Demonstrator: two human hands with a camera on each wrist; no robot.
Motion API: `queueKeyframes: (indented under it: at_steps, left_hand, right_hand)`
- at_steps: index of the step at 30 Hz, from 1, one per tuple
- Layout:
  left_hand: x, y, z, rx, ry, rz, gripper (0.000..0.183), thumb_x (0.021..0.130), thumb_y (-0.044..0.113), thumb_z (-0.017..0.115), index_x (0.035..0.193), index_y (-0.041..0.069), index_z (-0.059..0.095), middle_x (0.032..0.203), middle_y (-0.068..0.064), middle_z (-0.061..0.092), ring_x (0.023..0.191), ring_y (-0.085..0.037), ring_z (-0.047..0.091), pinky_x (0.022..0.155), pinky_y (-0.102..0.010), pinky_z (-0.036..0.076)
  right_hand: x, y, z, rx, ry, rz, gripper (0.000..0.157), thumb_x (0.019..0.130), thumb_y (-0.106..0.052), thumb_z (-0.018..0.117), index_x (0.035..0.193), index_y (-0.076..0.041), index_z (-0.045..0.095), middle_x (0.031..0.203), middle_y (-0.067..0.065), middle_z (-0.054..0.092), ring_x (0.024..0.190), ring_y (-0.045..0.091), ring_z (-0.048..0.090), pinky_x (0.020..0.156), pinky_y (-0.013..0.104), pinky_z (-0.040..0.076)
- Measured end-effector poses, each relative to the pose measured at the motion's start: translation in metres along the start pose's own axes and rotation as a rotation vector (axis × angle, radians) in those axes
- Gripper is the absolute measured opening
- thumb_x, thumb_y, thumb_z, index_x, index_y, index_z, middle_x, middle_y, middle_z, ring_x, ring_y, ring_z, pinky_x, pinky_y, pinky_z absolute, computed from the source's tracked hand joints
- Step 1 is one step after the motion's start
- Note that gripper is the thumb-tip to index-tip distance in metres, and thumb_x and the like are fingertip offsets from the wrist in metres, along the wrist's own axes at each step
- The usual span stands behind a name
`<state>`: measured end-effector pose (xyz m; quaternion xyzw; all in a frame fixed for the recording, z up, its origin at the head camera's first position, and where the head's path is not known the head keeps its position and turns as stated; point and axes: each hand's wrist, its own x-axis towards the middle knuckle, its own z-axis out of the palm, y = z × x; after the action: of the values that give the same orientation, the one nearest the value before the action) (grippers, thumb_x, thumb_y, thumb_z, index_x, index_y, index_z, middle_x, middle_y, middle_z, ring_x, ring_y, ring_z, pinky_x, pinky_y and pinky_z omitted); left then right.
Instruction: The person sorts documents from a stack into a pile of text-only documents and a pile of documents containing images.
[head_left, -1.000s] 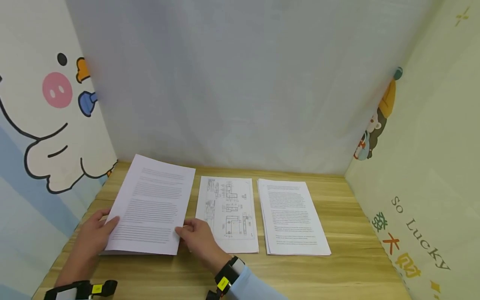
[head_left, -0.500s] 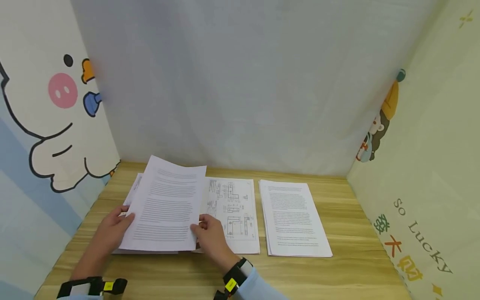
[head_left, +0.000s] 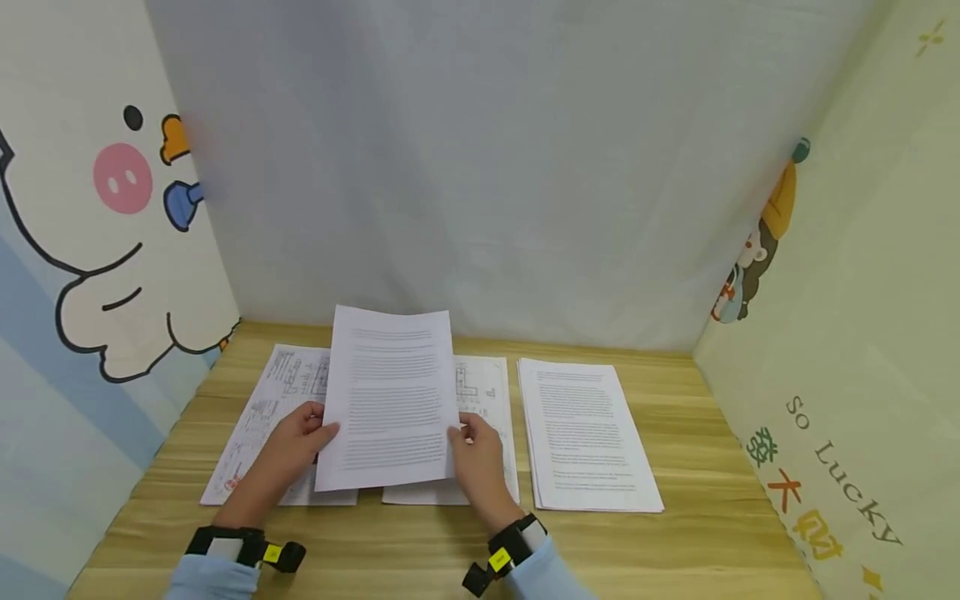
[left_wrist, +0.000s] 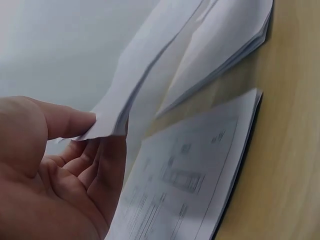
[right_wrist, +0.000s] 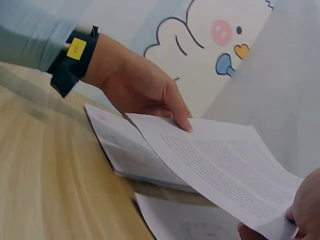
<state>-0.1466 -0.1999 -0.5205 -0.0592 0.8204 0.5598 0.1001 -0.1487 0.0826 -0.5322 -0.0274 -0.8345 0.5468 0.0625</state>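
Both hands hold up a printed text sheet (head_left: 390,400), which looks like a thin stack of paper in the left wrist view. My left hand (head_left: 296,442) pinches its left edge, thumb on top and fingers beneath. On the opposite edge my right hand (head_left: 480,458) pinches the paper the same way. Under the raised paper, to the left, lies a stack of drawing sheets (head_left: 255,425) with a small red mark near its lower left corner. A second stack of drawing sheets (head_left: 487,417) lies to the right, partly hidden by the held paper and my right hand.
A third stack, printed with text (head_left: 585,442), lies at the right on the wooden table (head_left: 697,467). A grey curtain (head_left: 480,167) closes off the back. Patterned panels stand on both sides, a cartoon animal (head_left: 120,250) on the left one.
Both hands have carried the text paper rightward, from over the left stack to between the left and middle stacks. The drawing on the left stack has come into view.
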Motion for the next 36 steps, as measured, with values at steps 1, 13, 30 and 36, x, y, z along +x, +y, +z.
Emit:
queueKeyframes:
  at_steps: [1, 13, 30, 36]
  left_hand:
    - [0.002, 0.001, 0.005, -0.003, -0.005, 0.009, 0.04, 0.107, 0.025, 0.057, 0.136, 0.0, 0.047, 0.123, -0.019, 0.068, 0.091, -0.021, 0.064, 0.074, -0.032, 0.053]
    - [0.019, 0.026, 0.078, -0.064, -0.01, 0.025, 0.027, 0.105, 0.023, 0.061, 0.123, 0.004, 0.058, 0.099, -0.012, 0.069, 0.079, -0.021, 0.064, 0.066, -0.034, 0.056]
    - [0.034, 0.054, 0.168, -0.075, -0.125, 0.069, 0.022, 0.102, 0.019, 0.063, 0.116, 0.001, 0.06, 0.092, -0.011, 0.065, 0.073, -0.02, 0.064, 0.061, -0.031, 0.058]
    - [0.036, 0.065, 0.196, -0.089, -0.147, 0.067, 0.019, 0.099, 0.018, 0.067, 0.109, 0.003, 0.062, 0.088, -0.01, 0.064, 0.068, -0.019, 0.064, 0.058, -0.031, 0.056]
  right_hand:
    - [0.002, 0.003, -0.004, -0.006, 0.022, -0.004, 0.022, 0.098, -0.008, 0.066, 0.117, -0.001, 0.074, 0.083, 0.005, 0.062, 0.07, 0.013, 0.055, 0.055, 0.023, 0.044]
    - [0.009, 0.027, -0.062, -0.082, 0.24, 0.004, 0.018, 0.098, -0.009, 0.068, 0.112, -0.001, 0.075, 0.085, 0.008, 0.065, 0.068, 0.015, 0.057, 0.055, 0.023, 0.045]
    - [0.002, 0.055, -0.139, -0.14, 0.422, 0.069, 0.021, 0.099, -0.008, 0.065, 0.113, 0.004, 0.074, 0.089, 0.016, 0.066, 0.075, 0.021, 0.058, 0.064, 0.025, 0.045]
    - [-0.003, 0.065, -0.164, -0.166, 0.471, 0.091, 0.022, 0.1, -0.009, 0.065, 0.114, 0.005, 0.074, 0.091, 0.018, 0.067, 0.078, 0.023, 0.058, 0.064, 0.023, 0.044]
